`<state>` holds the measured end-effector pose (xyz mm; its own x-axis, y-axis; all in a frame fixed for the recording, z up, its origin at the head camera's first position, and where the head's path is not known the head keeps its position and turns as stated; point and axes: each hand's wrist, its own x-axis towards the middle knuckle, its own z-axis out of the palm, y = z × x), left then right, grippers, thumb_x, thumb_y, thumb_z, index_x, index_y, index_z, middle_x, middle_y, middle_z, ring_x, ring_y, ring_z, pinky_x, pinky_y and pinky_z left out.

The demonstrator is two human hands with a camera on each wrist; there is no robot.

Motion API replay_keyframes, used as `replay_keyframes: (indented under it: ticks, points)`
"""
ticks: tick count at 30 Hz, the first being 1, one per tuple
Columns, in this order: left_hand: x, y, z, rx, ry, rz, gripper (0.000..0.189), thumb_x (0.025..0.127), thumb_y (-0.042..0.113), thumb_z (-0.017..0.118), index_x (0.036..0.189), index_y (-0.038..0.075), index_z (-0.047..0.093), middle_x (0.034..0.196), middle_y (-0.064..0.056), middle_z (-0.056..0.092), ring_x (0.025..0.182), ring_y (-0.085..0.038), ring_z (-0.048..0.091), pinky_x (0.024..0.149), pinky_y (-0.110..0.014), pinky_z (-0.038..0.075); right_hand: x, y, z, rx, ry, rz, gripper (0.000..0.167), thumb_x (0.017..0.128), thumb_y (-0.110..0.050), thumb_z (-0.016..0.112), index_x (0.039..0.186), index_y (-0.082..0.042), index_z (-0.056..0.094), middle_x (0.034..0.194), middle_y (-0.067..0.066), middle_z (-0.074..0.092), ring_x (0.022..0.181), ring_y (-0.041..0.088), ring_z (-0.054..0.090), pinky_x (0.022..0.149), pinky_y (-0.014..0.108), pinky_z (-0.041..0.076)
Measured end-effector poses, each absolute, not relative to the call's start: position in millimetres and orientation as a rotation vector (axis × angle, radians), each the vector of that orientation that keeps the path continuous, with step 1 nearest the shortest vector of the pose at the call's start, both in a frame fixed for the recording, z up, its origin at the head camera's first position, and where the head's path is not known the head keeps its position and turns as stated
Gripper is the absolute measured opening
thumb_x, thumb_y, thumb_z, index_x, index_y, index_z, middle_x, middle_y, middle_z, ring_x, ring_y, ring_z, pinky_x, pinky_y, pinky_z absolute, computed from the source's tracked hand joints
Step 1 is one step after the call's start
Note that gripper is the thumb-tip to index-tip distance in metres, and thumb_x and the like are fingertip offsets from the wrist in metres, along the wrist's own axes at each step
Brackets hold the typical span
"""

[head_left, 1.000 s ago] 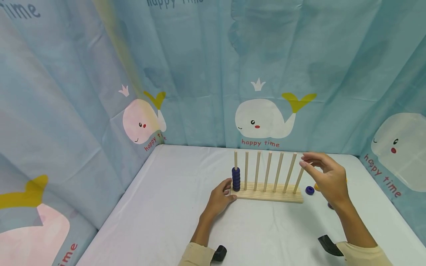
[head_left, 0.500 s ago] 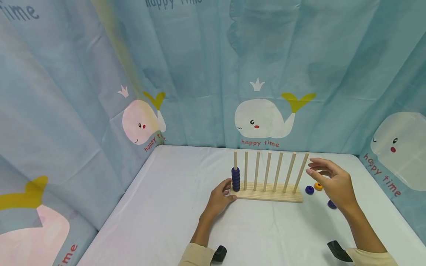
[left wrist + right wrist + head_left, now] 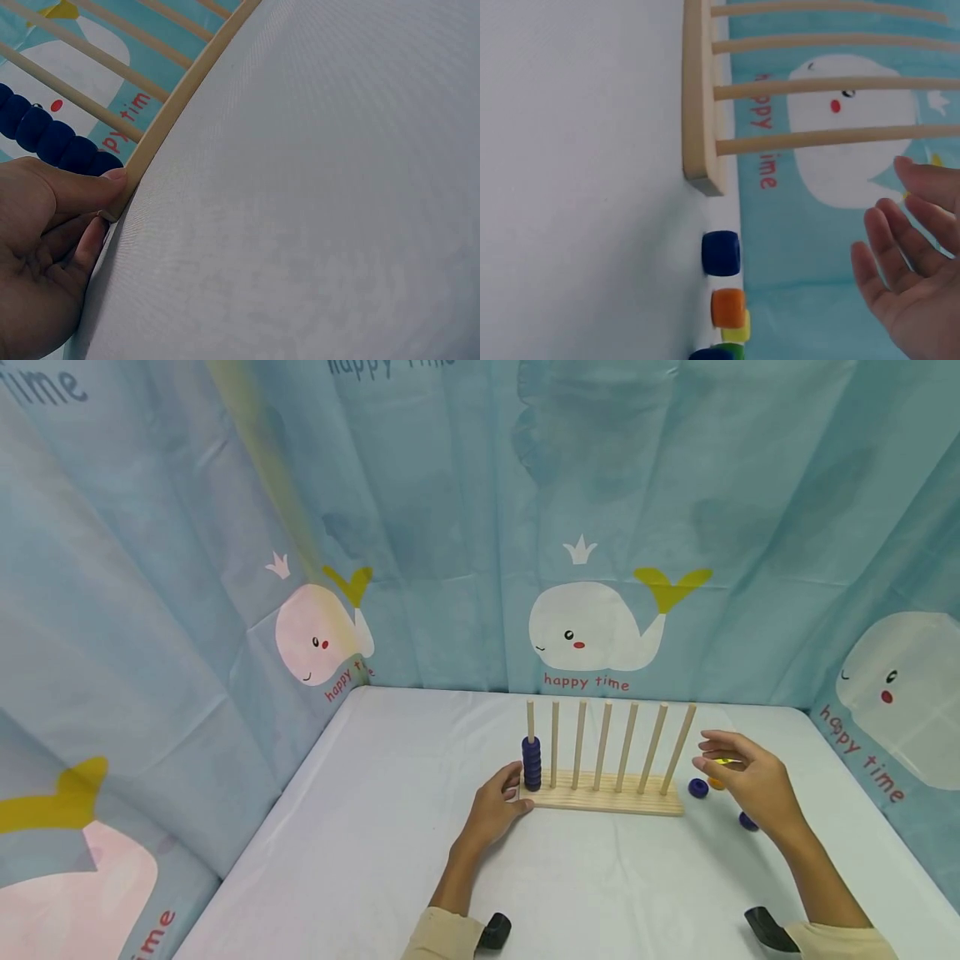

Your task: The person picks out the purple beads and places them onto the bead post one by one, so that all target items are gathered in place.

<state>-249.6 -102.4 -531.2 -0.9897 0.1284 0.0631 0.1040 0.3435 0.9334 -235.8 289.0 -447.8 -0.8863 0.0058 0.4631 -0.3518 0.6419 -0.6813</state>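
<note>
A wooden peg rack (image 3: 600,797) with several upright pegs stands on the white table. Dark blue beads (image 3: 532,764) are stacked on its leftmost peg; the other pegs are bare. At the rack's left end my left hand (image 3: 495,807) grips the base, its thumb (image 3: 90,191) along the front edge in the left wrist view. My right hand (image 3: 753,785) hovers just right of the rack, fingers loosely bent. Nothing lies between those fingers in the right wrist view. Below it, a loose blue bead (image 3: 698,788) and an orange bead (image 3: 728,308) lie beside the rack.
Another blue bead (image 3: 747,821) lies nearer, partly behind the right wrist. Yellow (image 3: 737,327) and green (image 3: 733,350) beads show behind the orange one in the right wrist view. A whale-printed curtain (image 3: 450,527) encloses the table (image 3: 360,827) at the back and sides.
My right hand has moved right and down, away from the top of the rightmost peg to above the loose beads. The left hand and the rack have stayed put.
</note>
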Motion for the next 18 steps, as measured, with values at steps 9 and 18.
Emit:
replay_keyframes:
  ticks: [9, 18]
  points:
    - [-250, -103, -530, 0.212, 2.535, 1.781, 0.070, 0.095, 0.008, 0.078, 0.158, 0.009, 0.049, 0.150, -0.017, 0.060, 0.139, -0.032, 0.059, 0.117, -0.040, 0.052, -241, 301, -460, 0.295, -2.503, 1.147, 0.047, 0.095, -0.014, 0.081, 0.136, 0.002, 0.065, 0.119, 0.026, 0.074, 0.095, -0.019, 0.059, 0.077, -0.002, 0.050]
    - [-250, -103, -531, 0.220, 2.546, 1.772, 0.070, 0.095, 0.007, 0.079, 0.158, 0.008, 0.049, 0.149, -0.017, 0.061, 0.138, -0.032, 0.059, 0.116, -0.040, 0.053, -242, 306, -467, 0.204, -2.668, 1.107, 0.055, 0.097, -0.025, 0.080, 0.142, 0.000, 0.061, 0.124, 0.026, 0.073, 0.104, 0.021, 0.074, 0.073, 0.006, 0.052]
